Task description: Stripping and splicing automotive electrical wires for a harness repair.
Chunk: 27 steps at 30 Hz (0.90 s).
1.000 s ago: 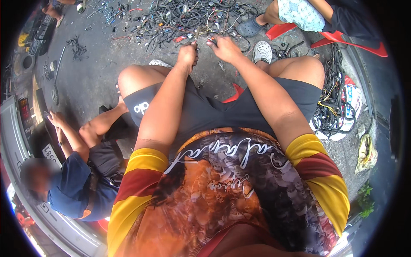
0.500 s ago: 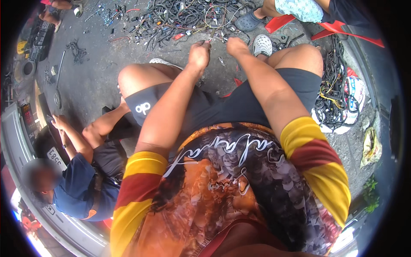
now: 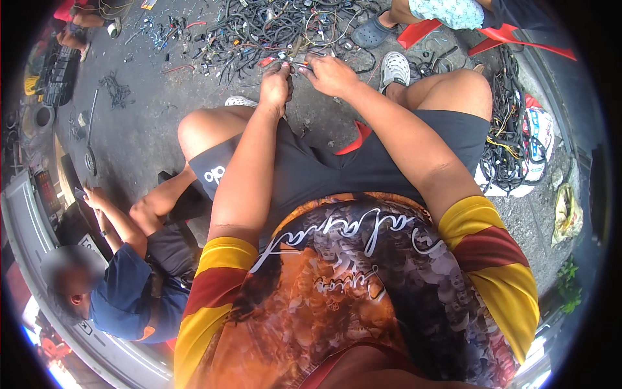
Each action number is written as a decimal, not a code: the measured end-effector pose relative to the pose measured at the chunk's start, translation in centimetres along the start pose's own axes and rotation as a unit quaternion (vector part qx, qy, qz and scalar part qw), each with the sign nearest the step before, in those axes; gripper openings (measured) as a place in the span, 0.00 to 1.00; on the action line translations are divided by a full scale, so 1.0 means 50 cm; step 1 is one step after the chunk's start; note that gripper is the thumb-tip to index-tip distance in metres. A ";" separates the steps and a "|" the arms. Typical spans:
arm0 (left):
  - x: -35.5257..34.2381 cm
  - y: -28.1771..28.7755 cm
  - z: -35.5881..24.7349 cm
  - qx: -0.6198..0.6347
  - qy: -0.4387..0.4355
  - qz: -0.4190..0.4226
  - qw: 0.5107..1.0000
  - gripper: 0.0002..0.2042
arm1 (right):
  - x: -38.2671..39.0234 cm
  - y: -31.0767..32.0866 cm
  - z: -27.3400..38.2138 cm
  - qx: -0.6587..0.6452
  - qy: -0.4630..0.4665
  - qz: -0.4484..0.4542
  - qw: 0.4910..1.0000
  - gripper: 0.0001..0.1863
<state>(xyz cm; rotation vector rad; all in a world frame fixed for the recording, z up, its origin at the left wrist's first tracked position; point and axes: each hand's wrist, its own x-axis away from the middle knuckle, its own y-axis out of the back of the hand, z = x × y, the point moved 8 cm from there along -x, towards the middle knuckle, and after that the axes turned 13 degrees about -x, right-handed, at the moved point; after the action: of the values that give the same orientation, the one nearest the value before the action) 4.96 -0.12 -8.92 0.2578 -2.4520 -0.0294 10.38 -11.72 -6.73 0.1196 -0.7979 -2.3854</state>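
Observation:
My left hand (image 3: pixel 276 83) is closed round a thin wire or cable end above my knees, thumb uppermost. Just right of it, my right hand (image 3: pixel 327 74) pinches a small slender item, too small to name, with its tip near the left hand's fingers. Beyond both hands lies a tangled pile of black cables (image 3: pixel 236 39) with coloured wires, connectors and a small red piece (image 3: pixel 265 61). A red seat edge (image 3: pixel 355 136) shows between my legs.
A co-worker in dark blue (image 3: pixel 133 292) sits at left beside a grey panel (image 3: pixel 26 214). Another person's clogged foot (image 3: pixel 368 34) and red stools (image 3: pixel 491 37) are at upper right. A cable-filled white sack (image 3: pixel 538 152) lies right of my knee. Tyres (image 3: pixel 44 118) lie far left.
My hands moved rightward half a second ago and have since come back left, now closer together. The left hand still grips; the co-worker at left still holds a small object.

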 end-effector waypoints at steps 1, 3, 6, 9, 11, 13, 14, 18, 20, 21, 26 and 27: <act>0.000 -0.002 -0.005 -0.011 -0.016 -0.001 1.000 0.11 | -0.002 -0.005 -0.004 0.018 0.009 0.003 1.000 0.16; -0.002 -0.005 0.003 -0.024 -0.017 -0.005 1.000 0.10 | -0.004 -0.011 -0.018 0.031 0.005 0.011 0.999 0.15; -0.014 -0.010 0.025 -0.033 -0.017 -0.025 0.999 0.10 | -0.010 -0.024 -0.033 0.057 -0.006 0.023 0.998 0.13; -0.026 -0.003 0.044 -0.064 0.000 -0.062 0.996 0.12 | -0.015 -0.052 -0.058 0.075 -0.033 0.037 0.996 0.13; -0.024 -0.005 0.052 -0.100 0.016 -0.085 0.991 0.13 | -0.017 -0.064 -0.113 0.083 -0.140 0.063 0.985 0.15; -0.013 -0.048 0.025 -0.205 -0.092 -0.054 0.973 0.14 | -0.001 -0.033 -0.244 0.101 -0.251 0.076 0.960 0.17; 0.001 -0.061 0.029 -0.189 -0.055 -0.041 0.980 0.15 | 0.023 -0.020 -0.301 0.113 -0.278 0.075 0.951 0.17; -0.017 0.010 0.045 -0.113 -0.021 -0.073 0.991 0.12 | 0.010 -0.022 -0.273 0.067 -0.267 0.011 0.961 0.19; -0.009 0.015 0.022 -0.039 -0.006 -0.036 0.999 0.12 | -0.013 -0.023 -0.204 -0.020 -0.222 -0.023 0.975 0.21; -0.004 0.023 0.016 -0.020 0.003 -0.034 0.999 0.12 | -0.010 -0.021 -0.164 -0.018 -0.217 -0.018 0.976 0.21; 0.014 0.000 0.002 0.042 0.023 0.047 0.998 0.12 | -0.004 0.027 -0.057 -0.102 -0.087 -0.049 0.990 0.22; 0.015 -0.004 -0.009 0.038 -0.002 0.055 0.998 0.12 | -0.006 0.034 -0.058 -0.101 -0.087 -0.050 0.990 0.22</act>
<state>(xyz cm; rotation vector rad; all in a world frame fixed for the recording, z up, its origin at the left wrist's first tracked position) 4.70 -0.45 -8.12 0.1549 -2.4710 0.1111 12.30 -14.11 -8.14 -0.1367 -0.6365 -2.5824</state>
